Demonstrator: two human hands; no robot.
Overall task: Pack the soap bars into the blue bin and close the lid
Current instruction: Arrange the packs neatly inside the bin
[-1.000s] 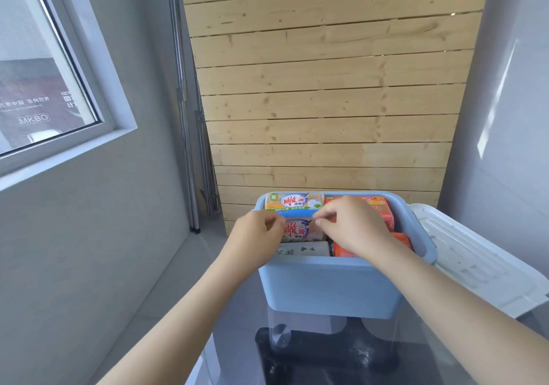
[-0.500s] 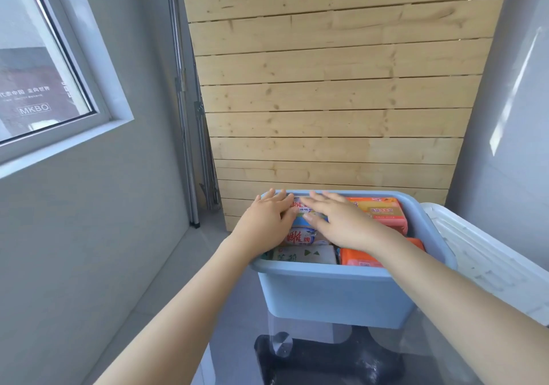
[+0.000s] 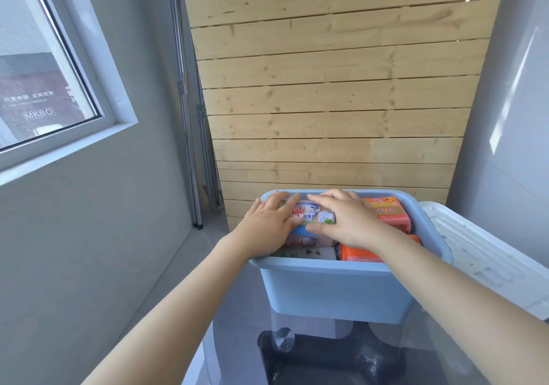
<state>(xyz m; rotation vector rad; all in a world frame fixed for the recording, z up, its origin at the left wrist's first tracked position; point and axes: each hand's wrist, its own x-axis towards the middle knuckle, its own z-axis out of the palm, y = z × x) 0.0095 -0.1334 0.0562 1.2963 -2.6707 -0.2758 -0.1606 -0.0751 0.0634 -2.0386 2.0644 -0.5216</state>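
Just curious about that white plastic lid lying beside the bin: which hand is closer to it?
The right hand. It rests on soap packs inside the blue plastic bin, nearer the white plastic lid at right; the left hand lies further left.

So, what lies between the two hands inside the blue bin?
In the head view, a white and blue soap bar lies between the left hand and the right hand, on top of the other bars in the blue bin.

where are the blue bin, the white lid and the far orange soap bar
blue bin (image 3: 335, 292): head view, front wall
white lid (image 3: 487, 254): head view, ribbed top surface
far orange soap bar (image 3: 387, 211): head view, top face
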